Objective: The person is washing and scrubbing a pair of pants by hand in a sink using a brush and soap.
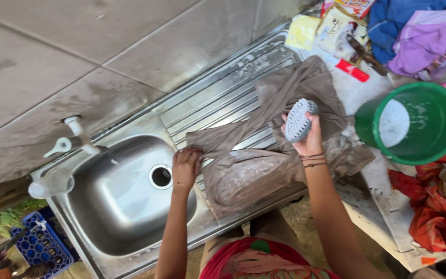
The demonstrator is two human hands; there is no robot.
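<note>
While the left hand (pixel 186 166) pins the soapy brown garment (pixel 264 150) on the sink drainboard (pixel 218 98), the right hand (pixel 308 138) grips a lifted scrub brush (pixel 298 120). Suds cover 1 patch; the rest looks unscrubbed, nothing rinsed

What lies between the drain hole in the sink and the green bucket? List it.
In the head view, between the drain hole and the green bucket: the left hand, brown cloth, and right hand holding a scrub brush.

There is one camera, worn on the person's head. It looks almost straight down from above and sits close, about an arm's reach away. The sink (pixel 125 201) fills the low left part, with the wall behind it at the top. The green bucket (pixel 414 124) is at the right edge. Both arms come up from the bottom.
</note>
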